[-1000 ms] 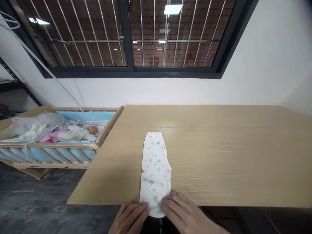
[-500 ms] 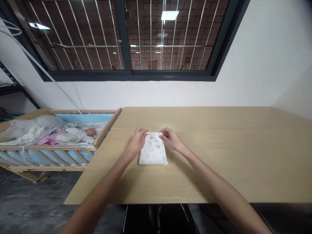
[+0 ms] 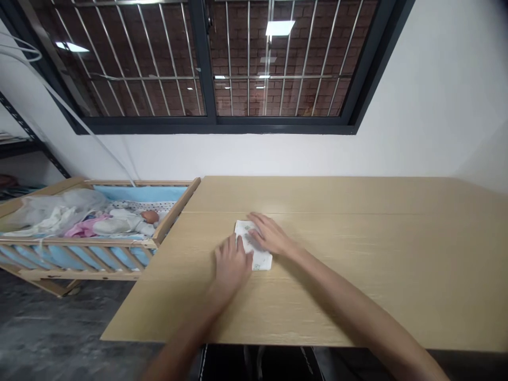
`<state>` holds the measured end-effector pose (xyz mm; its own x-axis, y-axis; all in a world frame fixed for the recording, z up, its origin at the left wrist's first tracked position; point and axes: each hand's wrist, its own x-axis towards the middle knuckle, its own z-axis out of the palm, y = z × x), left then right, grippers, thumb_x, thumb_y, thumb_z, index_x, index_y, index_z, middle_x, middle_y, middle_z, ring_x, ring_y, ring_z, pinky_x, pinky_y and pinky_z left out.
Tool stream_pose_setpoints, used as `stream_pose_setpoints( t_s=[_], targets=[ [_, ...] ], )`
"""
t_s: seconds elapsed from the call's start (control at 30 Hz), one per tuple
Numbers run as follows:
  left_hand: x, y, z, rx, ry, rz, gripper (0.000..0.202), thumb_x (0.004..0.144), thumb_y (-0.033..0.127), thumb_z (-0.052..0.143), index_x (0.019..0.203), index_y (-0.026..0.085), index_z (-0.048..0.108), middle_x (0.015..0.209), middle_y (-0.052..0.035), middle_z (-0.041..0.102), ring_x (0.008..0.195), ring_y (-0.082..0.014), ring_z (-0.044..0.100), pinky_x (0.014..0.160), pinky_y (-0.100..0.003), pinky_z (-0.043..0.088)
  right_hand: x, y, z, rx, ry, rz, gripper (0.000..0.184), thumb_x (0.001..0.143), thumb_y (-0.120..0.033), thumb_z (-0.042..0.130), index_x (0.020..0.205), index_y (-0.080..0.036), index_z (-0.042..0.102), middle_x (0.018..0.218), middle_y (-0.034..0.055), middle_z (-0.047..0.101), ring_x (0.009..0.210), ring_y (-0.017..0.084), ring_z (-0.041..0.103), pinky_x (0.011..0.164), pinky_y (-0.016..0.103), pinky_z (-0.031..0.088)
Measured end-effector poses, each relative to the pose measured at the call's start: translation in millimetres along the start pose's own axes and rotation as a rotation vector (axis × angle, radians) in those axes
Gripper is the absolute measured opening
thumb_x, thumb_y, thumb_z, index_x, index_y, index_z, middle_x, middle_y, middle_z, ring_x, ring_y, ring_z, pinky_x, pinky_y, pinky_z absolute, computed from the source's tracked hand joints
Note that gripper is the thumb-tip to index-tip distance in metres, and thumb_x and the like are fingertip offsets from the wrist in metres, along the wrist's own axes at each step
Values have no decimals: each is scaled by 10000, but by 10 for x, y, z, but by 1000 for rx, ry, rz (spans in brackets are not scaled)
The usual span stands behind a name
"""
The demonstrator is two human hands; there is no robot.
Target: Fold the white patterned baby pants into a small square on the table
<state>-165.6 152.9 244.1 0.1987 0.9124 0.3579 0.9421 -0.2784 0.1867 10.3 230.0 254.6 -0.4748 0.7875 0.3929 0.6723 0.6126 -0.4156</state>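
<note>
A folded white cloth (image 3: 262, 261) with a small faint print lies flat on the wooden table (image 3: 357, 264). Over its near left part rests my left hand (image 3: 233, 260), slightly blurred, with the fingers spread and pointing away from me. My right hand (image 3: 270, 235) lies across the far right part of the cloth, its fingers stretched toward the left. Both hands press on or touch the top of the cloth and hide much of it. Neither hand is wrapped round anything.
Left of the table stands a wooden crib (image 3: 178, 209) with blue lining, holding a baby doll (image 3: 123, 222) and crumpled cloths. Behind the table is a white wall with a dark-framed barred window (image 3: 214, 124). A white cable (image 3: 91, 129) hangs at the left.
My left hand has moved from the cloth's far left corner toward me onto its near left part. My right hand has let go of the far right corner and flattened across the cloth.
</note>
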Motion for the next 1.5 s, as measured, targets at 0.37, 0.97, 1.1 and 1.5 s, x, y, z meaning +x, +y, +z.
stream_pose_setpoints(
  t_s=[0.37, 0.97, 1.1, 1.5],
  targets=[
    [-835, 55, 283, 142, 101, 59, 459, 1007, 299, 420, 1380, 78, 571, 1455, -207, 566, 1359, -326, 511, 1022, -491, 441, -30, -25, 379, 43, -506, -267, 570, 1121, -488, 282, 1631, -236, 242, 1677, 56, 187, 1543, 222, 136, 1270, 434, 117],
    [-270, -700, -274, -59, -169, 496, 240, 1021, 177, 457, 1081, 206, 688, 1152, -67, 740, 1076, -220, 657, 973, -411, 450, -477, -246, -210, -92, -172, -93, 526, 995, -574, 585, 1363, -197, 609, 1264, 155, 618, 1189, 350, 557, 1042, 514, 446],
    [-260, -712, -233, -38, -143, 539, 287, 1035, 165, 397, 1080, 192, 680, 1157, -83, 726, 1080, -222, 644, 983, -412, 463, -884, -293, -147, -35, -193, -69, 475, 982, -449, 641, 1376, -190, 586, 1307, 148, 611, 1208, 349, 567, 1027, 499, 491],
    [-520, -535, -281, -90, -154, 472, 279, 1034, 213, 332, 1121, 166, 593, 1216, -130, 664, 1164, -263, 598, 1019, -449, 472, -1190, -451, -225, 31, -214, 7, 431, 1120, -412, 333, 1390, -171, 567, 1498, 154, 518, 1408, 324, 432, 1183, 535, 340]
  ],
)
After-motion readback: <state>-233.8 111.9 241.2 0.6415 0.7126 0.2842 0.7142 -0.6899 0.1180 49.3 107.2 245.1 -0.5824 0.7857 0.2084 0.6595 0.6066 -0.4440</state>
